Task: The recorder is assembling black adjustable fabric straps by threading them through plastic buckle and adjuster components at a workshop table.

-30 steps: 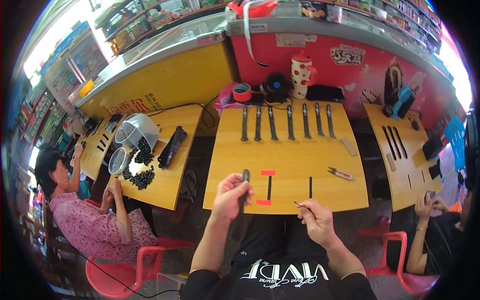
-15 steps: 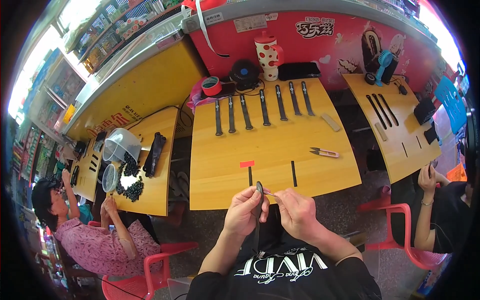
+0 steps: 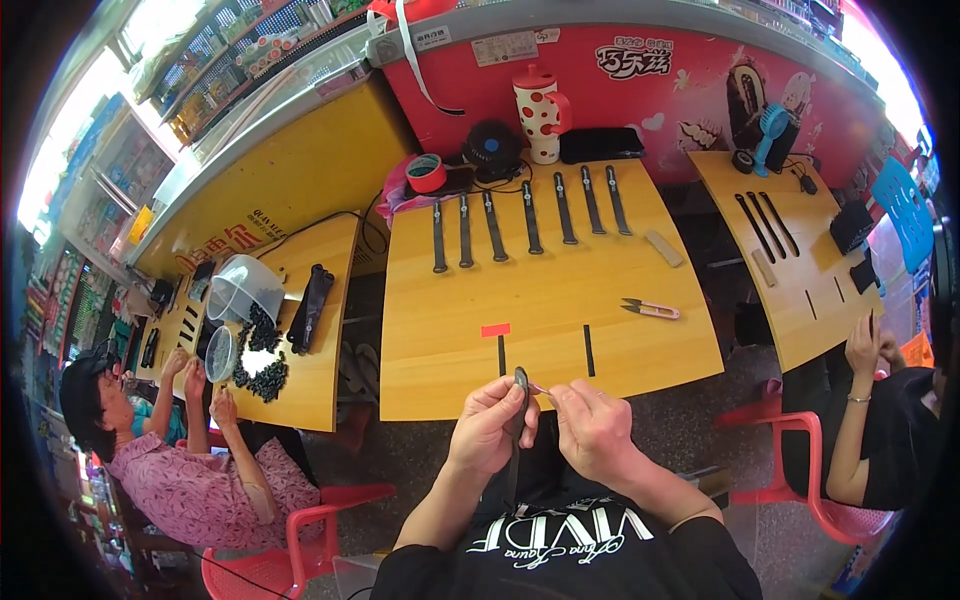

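Observation:
Over the table's near edge, my left hand is closed around a black strap. The strap's rounded end rises above my fingers, and its length hangs toward my lap. Beside it, my right hand pinches a thin tool with a pinkish part, its tip against the strap; its kind is mostly hidden by my fingers. Ahead of my hands, a red tape patch and two black strips mark the tabletop. Pink-handled thread snips lie to the right.
Several black straps line the far half of the wooden table, near a beige block. Behind are a red tape roll, a fan and a dotted tumbler. Co-workers sit at tables left and right.
My hands stay at nearly the same spot on the strap. The left co-worker's hands have shifted, and the right co-worker's hands have risen slightly.

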A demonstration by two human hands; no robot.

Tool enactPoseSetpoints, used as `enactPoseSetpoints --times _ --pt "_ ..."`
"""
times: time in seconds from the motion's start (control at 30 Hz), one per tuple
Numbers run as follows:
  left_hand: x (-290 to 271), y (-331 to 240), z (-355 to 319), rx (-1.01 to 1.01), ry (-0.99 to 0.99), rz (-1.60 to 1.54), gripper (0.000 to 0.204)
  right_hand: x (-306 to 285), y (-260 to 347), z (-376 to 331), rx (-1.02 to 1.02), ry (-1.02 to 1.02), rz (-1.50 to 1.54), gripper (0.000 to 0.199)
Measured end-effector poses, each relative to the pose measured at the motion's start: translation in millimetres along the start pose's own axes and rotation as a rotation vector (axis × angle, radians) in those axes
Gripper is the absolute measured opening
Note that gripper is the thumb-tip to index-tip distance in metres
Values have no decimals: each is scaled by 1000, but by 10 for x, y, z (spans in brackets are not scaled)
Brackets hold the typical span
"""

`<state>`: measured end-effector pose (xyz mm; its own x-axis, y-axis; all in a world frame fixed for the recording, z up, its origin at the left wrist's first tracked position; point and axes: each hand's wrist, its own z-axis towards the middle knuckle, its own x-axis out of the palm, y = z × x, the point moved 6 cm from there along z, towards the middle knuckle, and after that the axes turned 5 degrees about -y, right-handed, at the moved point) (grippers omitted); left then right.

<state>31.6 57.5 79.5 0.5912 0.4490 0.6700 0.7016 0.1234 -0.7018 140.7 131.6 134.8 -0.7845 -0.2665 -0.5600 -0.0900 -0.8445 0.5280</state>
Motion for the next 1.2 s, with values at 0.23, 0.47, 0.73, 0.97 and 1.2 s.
enactPoseSetpoints --times 0.23,0.47,0.73,0.97,1.2 --pt "-41 -79 -29 145 -77 182 16 -34 130 29 -194 51 -236 32" --pt "-40 -127 -49 278 -124 458 12 -28 106 -3 -277 25 -218 32" --pt "-30 -71 -91 406 -149 665 11 -10 10 32 -242 28 -49 32" --pt "-9 8 -55 291 -112 525 15 103 -183 32 23 151 341 17" --pt "117 -149 -200 411 87 857 12 -109 -398 -146 860 31 1593 7"
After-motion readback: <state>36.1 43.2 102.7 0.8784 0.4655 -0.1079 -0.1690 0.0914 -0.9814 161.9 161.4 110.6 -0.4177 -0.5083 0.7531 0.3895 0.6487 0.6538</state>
